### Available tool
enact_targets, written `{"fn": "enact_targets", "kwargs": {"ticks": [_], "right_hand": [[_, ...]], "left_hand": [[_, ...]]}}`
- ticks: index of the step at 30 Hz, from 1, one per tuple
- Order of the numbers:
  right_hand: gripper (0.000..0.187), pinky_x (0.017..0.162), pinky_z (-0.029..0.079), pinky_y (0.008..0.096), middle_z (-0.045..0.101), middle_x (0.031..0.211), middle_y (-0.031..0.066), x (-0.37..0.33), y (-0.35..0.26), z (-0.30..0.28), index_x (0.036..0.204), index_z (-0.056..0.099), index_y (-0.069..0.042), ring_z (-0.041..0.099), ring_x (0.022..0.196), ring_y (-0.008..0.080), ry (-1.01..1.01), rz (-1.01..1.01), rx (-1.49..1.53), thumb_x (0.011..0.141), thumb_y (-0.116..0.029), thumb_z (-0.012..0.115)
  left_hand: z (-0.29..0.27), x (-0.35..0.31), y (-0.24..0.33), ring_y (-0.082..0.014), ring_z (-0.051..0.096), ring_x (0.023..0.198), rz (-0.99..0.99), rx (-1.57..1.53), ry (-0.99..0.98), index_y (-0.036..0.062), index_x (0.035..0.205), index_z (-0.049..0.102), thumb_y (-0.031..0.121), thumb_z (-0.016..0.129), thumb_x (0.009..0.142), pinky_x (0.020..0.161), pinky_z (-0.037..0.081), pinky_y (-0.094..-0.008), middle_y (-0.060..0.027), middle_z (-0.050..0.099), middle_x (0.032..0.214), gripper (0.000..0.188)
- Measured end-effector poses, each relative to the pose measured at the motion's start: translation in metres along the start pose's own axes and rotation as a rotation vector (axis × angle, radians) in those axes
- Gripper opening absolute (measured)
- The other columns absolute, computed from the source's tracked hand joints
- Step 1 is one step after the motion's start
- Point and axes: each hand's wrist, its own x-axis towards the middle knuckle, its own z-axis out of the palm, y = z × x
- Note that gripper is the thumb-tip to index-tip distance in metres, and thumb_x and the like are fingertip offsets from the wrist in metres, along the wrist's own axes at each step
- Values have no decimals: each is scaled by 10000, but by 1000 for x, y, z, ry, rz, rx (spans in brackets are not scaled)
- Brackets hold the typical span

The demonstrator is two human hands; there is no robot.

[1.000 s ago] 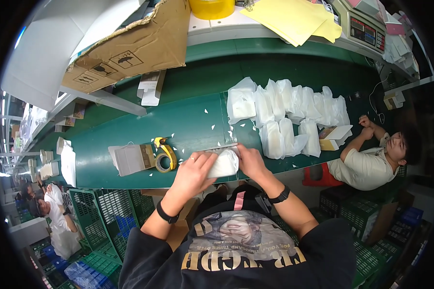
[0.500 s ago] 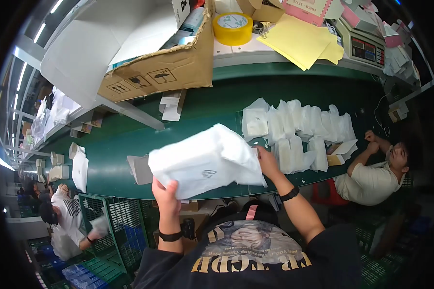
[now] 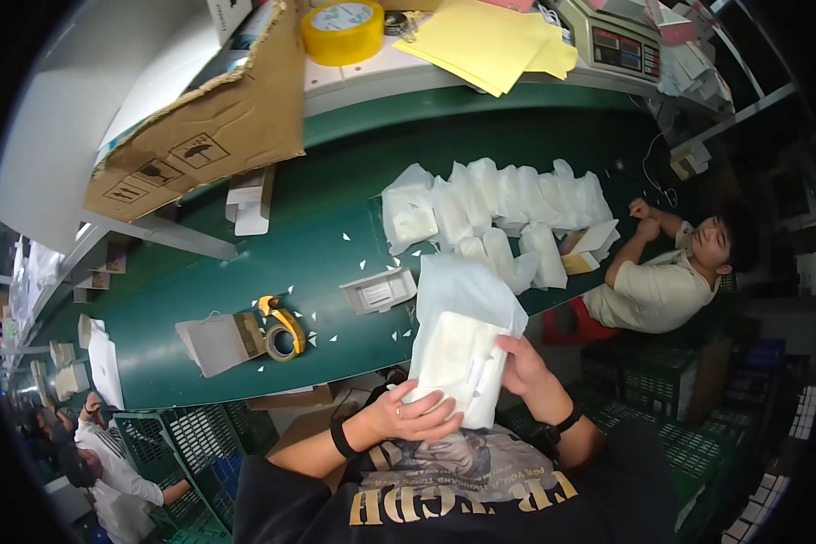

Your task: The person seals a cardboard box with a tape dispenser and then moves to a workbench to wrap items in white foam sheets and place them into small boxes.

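One white bagged packet (image 3: pixel 467 349), up by the bench (image 3: pixel 363 349) near edge: left hand (image 3: pixel 426 415) curls round its lower end, right hand (image 3: pixel 523 365) pinches its side; likely light, slippery, best held by both sides!

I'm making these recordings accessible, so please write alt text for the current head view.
The person's left hand and right hand hold a white bagged package beside a green table. The table bears a yellow tape dispenser, a small open carton and rows of bagged packages; a co-worker is at the right.
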Motion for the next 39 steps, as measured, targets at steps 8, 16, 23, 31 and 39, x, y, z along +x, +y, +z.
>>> {"fn": "enact_targets", "kwargs": {"ticks": [8, 16, 23, 31, 39], "right_hand": [[754, 1046, 445, 367, 589, 1335, 122, 34, 6, -67, 1414, 446, 13, 566, 1221, 226, 139, -383, -657, 777, -198, 789], [669, 939, 493, 323, 678, 1138, 98, 73, 32, -130, 1304, 552, 0, 637, 1037, 173, -93, -290, -1070, 712, -127, 838], [757, 980, 479, 337, 625, 1267, 120, 111, 33, -151, 1353, 517, -48, 626, 1138, 237, -244, -377, -1199, 676, -101, 852], [685, 1057, 436, 364, 619, 1294, 138, 103, 37, -139, 1356, 531, -41, 572, 1259, 289, -100, -556, -1216, 743, -68, 834], [758, 1131, 372, 428, 503, 1455, 142, 74, 10, -192, 1441, 453, -61, 441, 1390, 298, -571, -852, -1384, 768, -8, 797]], "left_hand": [[67, -27, -3, -223, 472, 1273, -839, -604, 63, 144, 1269, 580, 180, 829, 738, 1050, 419, -421, -109, 548, 1299, 588], [132, -45, -61, -277, 617, 1175, -1535, -1249, -80, -26, 1188, 653, 15, 813, 721, 1047, 450, -397, -155, 660, 1233, 495], [138, -74, -51, -314, 686, 1093, -1172, -950, -99, -13, 1004, 720, -60, 735, 746, 1032, 485, -438, -151, 731, 1096, 263], [126, -77, -47, -335, 660, 1145, -829, -723, -226, -13, 949, 724, -36, 704, 730, 1063, 464, -512, -149, 732, 1077, 220], [95, -62, -58, -326, 641, 1190, -903, -799, -316, -7, 1002, 740, 21, 720, 748, 1078, 444, -468, -148, 732, 1091, 256]]}}
